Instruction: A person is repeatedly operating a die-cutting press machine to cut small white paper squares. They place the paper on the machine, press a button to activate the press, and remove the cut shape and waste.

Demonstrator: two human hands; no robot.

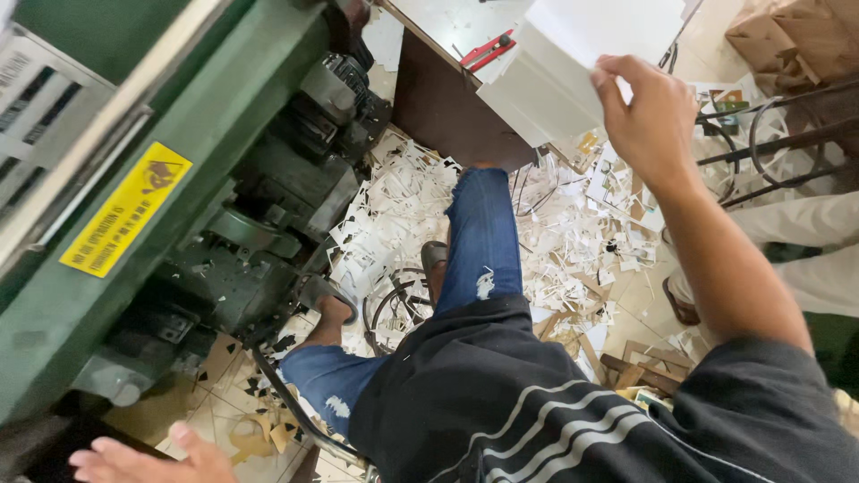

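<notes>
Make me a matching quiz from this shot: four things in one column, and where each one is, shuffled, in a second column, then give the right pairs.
1. right hand
2. left hand
3. yellow warning label
4. paper scraps

A. strewn over the floor
B. stuck on the green machine
C. on the stack of white sheets
D. open, at the picture's bottom edge

Pairs: 1-C, 2-D, 3-B, 4-A

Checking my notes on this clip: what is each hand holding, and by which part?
The right hand pinches a stack of white sheets at its near edge. The left hand lies open, holding nothing.
</notes>
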